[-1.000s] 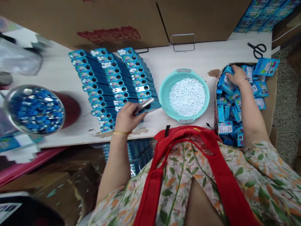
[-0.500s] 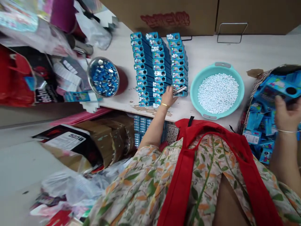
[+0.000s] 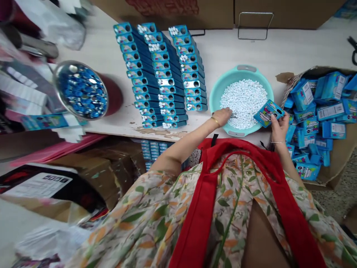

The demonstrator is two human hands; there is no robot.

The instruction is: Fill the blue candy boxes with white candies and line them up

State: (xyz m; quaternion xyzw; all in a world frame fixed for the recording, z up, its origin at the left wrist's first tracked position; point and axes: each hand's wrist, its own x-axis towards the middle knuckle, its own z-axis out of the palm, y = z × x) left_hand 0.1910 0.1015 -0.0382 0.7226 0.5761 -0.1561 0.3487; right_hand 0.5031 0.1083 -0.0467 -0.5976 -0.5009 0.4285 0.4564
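Note:
My left hand (image 3: 222, 116) is over the near left side of a turquoise basin (image 3: 214, 97), fingers closed on a small metal scoop (image 3: 233, 115). The scoop's end sits among small white candies (image 3: 244, 98), and my fingers hide much of it. My right hand (image 3: 279, 126) pinches a blue candy box (image 3: 268, 113) by its right end, tilted over the basin's right rim. To the left stand three rows of blue boxes (image 3: 167, 91) with round dark holes on their upper faces; white candies lie on several of them.
At the right is a carton (image 3: 331, 181) full of loose blue boxes. A metal pot (image 3: 111, 93) of shiny blue pieces stands left. Large cardboard boxes (image 3: 217, 15) and a wire handle (image 3: 255, 37) line the back. Scissors (image 3: 353, 48) lie far right.
My left hand has moved right with the scoop, from the third row into the basin. My right hand has brought a blue box leftward from the carton to the basin. The view has shifted right.

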